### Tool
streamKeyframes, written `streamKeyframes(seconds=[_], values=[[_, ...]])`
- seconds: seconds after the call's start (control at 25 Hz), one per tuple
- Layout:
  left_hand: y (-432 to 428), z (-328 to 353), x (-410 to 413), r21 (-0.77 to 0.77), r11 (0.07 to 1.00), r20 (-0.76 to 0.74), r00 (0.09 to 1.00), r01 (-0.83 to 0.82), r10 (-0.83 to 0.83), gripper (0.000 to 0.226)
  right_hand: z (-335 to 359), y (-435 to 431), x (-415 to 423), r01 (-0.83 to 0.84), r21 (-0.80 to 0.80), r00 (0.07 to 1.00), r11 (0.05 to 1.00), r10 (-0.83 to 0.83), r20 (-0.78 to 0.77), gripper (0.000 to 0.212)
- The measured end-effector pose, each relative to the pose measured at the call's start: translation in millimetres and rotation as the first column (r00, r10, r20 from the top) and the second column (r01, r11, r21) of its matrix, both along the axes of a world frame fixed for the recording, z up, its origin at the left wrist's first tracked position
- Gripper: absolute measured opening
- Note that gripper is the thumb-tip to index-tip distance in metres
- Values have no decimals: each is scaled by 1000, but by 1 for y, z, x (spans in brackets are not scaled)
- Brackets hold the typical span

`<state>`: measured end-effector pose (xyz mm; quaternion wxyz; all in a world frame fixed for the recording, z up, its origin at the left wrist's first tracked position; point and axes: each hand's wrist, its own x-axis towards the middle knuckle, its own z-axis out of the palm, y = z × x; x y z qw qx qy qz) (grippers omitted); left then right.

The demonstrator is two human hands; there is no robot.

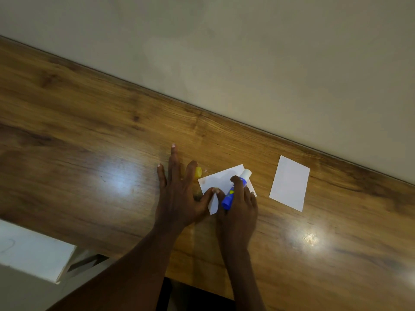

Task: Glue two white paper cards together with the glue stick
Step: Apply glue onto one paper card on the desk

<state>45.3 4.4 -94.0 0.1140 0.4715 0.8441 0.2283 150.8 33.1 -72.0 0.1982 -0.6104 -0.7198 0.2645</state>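
A white paper card (221, 179) lies flat on the wooden table (89, 131). My left hand (179, 194) rests beside it with fingers spread, its thumb pressing down the card's near left part. My right hand (238, 209) grips a blue glue stick (233, 191), uncapped, with its white tip laid against the card's far right corner. A second white card (289, 182) lies apart to the right, untouched. The yellow cap (198, 172) sits on the table just past my left fingers, partly hidden by them.
A pale wall (247, 52) runs along the table's far edge. At the lower left, below the table's near edge, is a white box-like object (33, 254). Bright light reflections sit on the tabletop to the left and right.
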Motion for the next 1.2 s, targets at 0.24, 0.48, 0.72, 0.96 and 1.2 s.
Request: streamKeyframes(seconds=[0.24, 0.48, 0.72, 0.96, 1.2], values=[[0, 3, 0, 25, 1000, 20, 1000, 2, -2, 63, 4, 24, 3, -134, -70, 986, 988, 140, 88, 57], [-1, 1, 1, 26, 1000, 8, 1000, -2, 1, 65, 13, 72, 17, -591, -385, 759, 709, 651, 33, 61], [1, -2, -1, 10, 1000, -10, 1000, 17, -17, 66, 18, 61, 7, -450, -92, 861, 888, 404, -308, 29], [-1, 0, 0, 24, 1000, -1, 1000, 17, -17, 64, 17, 39, -22, -159, -299, 693, 941, -109, -712, 13], [-1, -1, -1, 23, 999, 24, 999, 30, -31, 67, 13, 51, -25, -209, -254, 757, 944, -8, -653, 21]])
